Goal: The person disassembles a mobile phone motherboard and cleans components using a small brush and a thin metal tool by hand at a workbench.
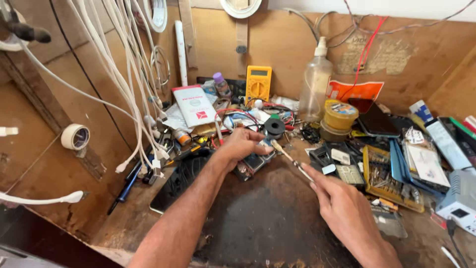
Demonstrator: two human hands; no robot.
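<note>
Left hand (243, 144) pressed down on small flat phone (255, 161), mid-bench on dark mat (267, 218) | right hand (342, 208) pinching thin brush (287, 156), bristles by phone | round yellow tape roll (339, 115) behind

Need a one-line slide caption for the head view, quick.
Left hand steadies a small phone on a cluttered workbench while the right hand brings a thin brush to it.

small phone (254, 162) flat on mat, thin brush (289, 157) angled
</note>
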